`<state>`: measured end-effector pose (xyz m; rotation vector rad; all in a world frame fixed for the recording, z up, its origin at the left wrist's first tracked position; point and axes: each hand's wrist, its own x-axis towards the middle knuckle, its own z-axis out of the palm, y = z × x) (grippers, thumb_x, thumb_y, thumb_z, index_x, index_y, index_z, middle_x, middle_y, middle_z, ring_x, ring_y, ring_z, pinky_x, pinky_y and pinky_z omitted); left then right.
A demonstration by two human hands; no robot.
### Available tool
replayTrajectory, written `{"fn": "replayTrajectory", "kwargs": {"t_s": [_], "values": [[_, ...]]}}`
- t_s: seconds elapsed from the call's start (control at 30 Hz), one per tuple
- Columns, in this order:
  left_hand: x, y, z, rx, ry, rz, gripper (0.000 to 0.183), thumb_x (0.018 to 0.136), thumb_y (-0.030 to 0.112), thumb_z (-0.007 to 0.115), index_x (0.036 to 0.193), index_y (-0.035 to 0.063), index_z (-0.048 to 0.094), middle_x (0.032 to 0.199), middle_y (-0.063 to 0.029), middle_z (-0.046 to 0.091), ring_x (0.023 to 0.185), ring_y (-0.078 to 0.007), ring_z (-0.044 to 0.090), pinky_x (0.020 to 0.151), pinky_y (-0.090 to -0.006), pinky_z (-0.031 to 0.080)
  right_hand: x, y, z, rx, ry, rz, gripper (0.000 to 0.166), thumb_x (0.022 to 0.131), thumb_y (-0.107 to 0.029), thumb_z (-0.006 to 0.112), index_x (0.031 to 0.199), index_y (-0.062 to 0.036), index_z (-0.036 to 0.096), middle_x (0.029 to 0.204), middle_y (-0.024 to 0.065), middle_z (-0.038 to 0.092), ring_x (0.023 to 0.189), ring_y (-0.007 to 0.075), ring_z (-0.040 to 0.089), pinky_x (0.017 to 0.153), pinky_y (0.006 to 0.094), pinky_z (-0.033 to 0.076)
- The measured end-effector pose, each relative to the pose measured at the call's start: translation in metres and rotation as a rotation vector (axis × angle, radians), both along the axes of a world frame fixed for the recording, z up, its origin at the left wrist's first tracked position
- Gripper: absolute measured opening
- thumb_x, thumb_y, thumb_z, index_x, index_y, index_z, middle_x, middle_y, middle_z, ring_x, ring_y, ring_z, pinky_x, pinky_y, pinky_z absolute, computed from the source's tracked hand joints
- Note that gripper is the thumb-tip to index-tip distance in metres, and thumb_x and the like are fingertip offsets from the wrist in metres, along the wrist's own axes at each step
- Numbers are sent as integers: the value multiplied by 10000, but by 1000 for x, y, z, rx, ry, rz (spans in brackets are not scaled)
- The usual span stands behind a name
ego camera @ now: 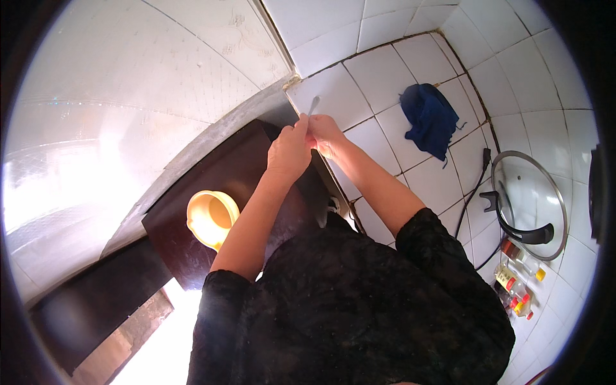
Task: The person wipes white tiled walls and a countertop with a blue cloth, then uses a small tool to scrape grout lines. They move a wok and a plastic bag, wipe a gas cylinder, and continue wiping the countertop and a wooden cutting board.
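My left hand (290, 150) and my right hand (325, 134) meet at the edge of the white-tiled counter. Between them is a slim, greyish utensil (314, 104), perhaps a spoon, whose far end sticks out beyond the fingers over the tiles. My left fingers close on it; my right fingers are curled against the left ones, and whether they also grip the utensil is hidden. Left of my left forearm a yellow plastic pot or ladle-like container (212, 217) stands on a dark brown surface. A dark blue cloth (429, 119) lies crumpled on the counter, right of my hands.
A glass pan lid (534, 207) with a metal rim and black handle leans by the tiled wall at the right. A black power cable (466, 208) runs over the counter near it. Several bottles (517, 288) with red or yellow caps stand at the lower right.
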<state>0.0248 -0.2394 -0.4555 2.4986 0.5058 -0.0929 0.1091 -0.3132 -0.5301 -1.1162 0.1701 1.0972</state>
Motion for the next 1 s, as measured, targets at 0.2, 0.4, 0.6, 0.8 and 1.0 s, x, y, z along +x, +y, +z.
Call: {"fn": "replayTrajectory", "kwargs": {"t_s": [0.2, 0.4, 0.6, 0.8, 1.0], "values": [[20, 13, 7, 71, 149, 59, 365, 849, 163, 453, 1199, 123, 550, 931, -196, 606, 909, -369, 588, 780, -444, 475, -4, -2, 8, -417, -1347, -76, 277, 774, -97, 580, 1022, 3, 512, 1106, 187, 479, 997, 339, 492, 831, 411, 450], [42, 22, 21, 65, 234, 60, 349, 855, 199, 427, 1152, 132, 599, 1046, -177, 622, 964, -335, 598, 811, -420, 481, 13, 2, 8, -400, -1695, -102, 445, 659, -65, 697, 1067, -55, 518, 1153, 150, 491, 1047, 353, 489, 858, 419, 450], [60, 18, 13, 166, 237, 72, 347, 843, 172, 418, 1118, 180, 628, 947, -169, 644, 895, -356, 607, 782, -431, 481, 45, 10, -12, -409, -1795, -38, 329, 697, -85, 672, 1010, -81, 570, 1048, 103, 585, 1058, 306, 541, 862, 378, 474], [60, 21, 10, 163, 237, 82, 346, 833, 154, 429, 1114, 175, 631, 934, -175, 643, 888, -361, 607, 786, -432, 481, 43, 12, -10, -409, -1792, -68, 295, 707, -41, 659, 991, -76, 589, 1096, 95, 605, 1082, 298, 552, 872, 363, 487], [59, 25, 0, 131, 138, 57, 336, 812, 126, 433, 1063, 141, 656, 934, -187, 636, 888, -357, 606, 781, -422, 481, 46, 10, -14, -428, -1799, -18, 305, 720, -51, 640, 1019, -89, 598, 1102, 93, 609, 1087, 292, 553, 878, 354, 487]]}}
